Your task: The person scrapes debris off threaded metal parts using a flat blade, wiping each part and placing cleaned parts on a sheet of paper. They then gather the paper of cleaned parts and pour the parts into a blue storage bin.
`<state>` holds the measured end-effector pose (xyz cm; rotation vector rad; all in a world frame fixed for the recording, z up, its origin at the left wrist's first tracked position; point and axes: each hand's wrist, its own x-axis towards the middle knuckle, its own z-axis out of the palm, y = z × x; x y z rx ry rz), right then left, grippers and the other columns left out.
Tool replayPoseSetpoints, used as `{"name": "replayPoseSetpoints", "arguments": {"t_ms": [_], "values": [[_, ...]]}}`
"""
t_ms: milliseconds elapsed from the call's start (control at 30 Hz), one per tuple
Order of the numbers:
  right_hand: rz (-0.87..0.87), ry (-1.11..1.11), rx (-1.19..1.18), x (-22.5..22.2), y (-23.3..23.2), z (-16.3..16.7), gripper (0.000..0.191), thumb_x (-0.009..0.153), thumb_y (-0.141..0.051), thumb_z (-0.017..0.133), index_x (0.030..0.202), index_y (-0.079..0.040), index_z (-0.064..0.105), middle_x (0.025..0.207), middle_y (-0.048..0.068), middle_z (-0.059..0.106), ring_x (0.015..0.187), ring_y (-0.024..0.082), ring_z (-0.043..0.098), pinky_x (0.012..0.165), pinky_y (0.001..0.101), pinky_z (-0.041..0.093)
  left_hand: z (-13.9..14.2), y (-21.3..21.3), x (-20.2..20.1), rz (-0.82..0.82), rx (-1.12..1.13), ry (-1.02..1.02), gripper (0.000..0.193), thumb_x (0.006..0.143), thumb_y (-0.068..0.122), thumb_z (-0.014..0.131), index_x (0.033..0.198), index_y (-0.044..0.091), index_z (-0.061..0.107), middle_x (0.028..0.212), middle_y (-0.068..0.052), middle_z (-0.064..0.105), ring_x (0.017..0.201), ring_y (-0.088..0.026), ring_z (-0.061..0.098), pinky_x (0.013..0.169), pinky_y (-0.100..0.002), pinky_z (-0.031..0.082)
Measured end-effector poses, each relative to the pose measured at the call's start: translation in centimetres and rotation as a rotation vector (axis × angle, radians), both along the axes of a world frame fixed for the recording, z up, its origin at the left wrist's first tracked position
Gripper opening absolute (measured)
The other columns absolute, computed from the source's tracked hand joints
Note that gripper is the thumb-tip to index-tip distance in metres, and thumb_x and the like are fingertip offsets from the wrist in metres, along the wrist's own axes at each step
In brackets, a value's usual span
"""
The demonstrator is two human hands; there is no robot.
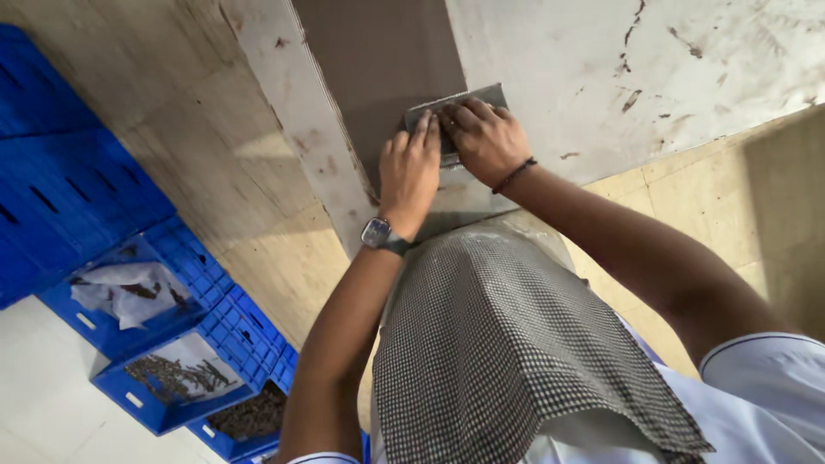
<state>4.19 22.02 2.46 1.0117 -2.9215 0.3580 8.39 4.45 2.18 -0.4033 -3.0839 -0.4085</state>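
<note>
Both hands press a flat grey rectangular tool (464, 101) against a grey panel (378, 60) set in a white, stained surface. My left hand (410, 169), with a dark watch at the wrist, lies on the tool's left part, fingers together. Beside it my right hand (484, 137), wearing a dark wrist band, covers the right part, fingers curled over the top edge. A checked cloth (507, 344) hangs over my front below the arms.
Blue plastic crates (69, 180) are stacked at the left. Lower ones hold white paper (120, 288) and dark small pieces (176, 374). A pale beige tiled surface (730, 198) runs at right, and a light wooden board (198, 146) lies between the crates and the white surface.
</note>
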Motion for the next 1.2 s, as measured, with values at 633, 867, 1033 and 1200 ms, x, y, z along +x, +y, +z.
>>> {"name": "replayPoseSetpoints", "arguments": {"t_ms": [633, 867, 1033, 1200], "values": [[-0.043, -0.033, -0.069, -4.2, -0.4, 4.8, 0.034, 0.096, -0.014, 0.061, 0.127, -0.013, 0.076, 0.123, 0.003, 0.073, 0.117, 0.024, 0.065, 0.100, 0.0394, 0.052, -0.4, -4.7, -10.6, -0.085, 0.255, 0.194, 0.016, 0.092, 0.019, 0.074, 0.107, 0.015, 0.072, 0.110, -0.001, 0.071, 0.112, -0.027, 0.061, 0.094, -0.045, 0.049], [-0.078, 0.030, 0.124, -4.2, 5.6, 5.9, 0.030, 0.097, -0.015, 0.061, 0.123, -0.017, 0.076, 0.123, 0.001, 0.074, 0.117, 0.020, 0.066, 0.096, 0.0395, 0.054, -0.2, -2.2, -6.0, -0.151, 0.359, 0.200, 0.036, 0.099, 0.033, 0.076, 0.124, 0.008, 0.070, 0.121, -0.003, 0.069, 0.109, -0.025, 0.067, 0.094, -0.043, 0.051], [0.019, -0.044, 0.014, -6.1, 2.1, 1.3, 0.030, 0.100, -0.018, 0.059, 0.125, -0.012, 0.074, 0.128, 0.005, 0.072, 0.121, 0.025, 0.065, 0.096, 0.0414, 0.054, 0.6, 0.9, -4.2, -0.050, 0.158, 0.031, 0.046, 0.094, 0.017, 0.065, 0.136, -0.002, 0.062, 0.140, -0.013, 0.064, 0.104, -0.028, 0.065, 0.093, -0.042, 0.052], [-0.005, -0.015, 0.034, -4.8, -1.3, -0.2, 0.034, 0.096, -0.018, 0.060, 0.127, -0.011, 0.072, 0.130, 0.005, 0.070, 0.125, 0.025, 0.063, 0.098, 0.0443, 0.054, 0.9, -0.9, -4.9, 0.020, 0.038, 0.012, 0.042, 0.093, 0.011, 0.057, 0.134, 0.003, 0.065, 0.142, -0.007, 0.065, 0.100, -0.025, 0.065, 0.088, -0.041, 0.051]]}}
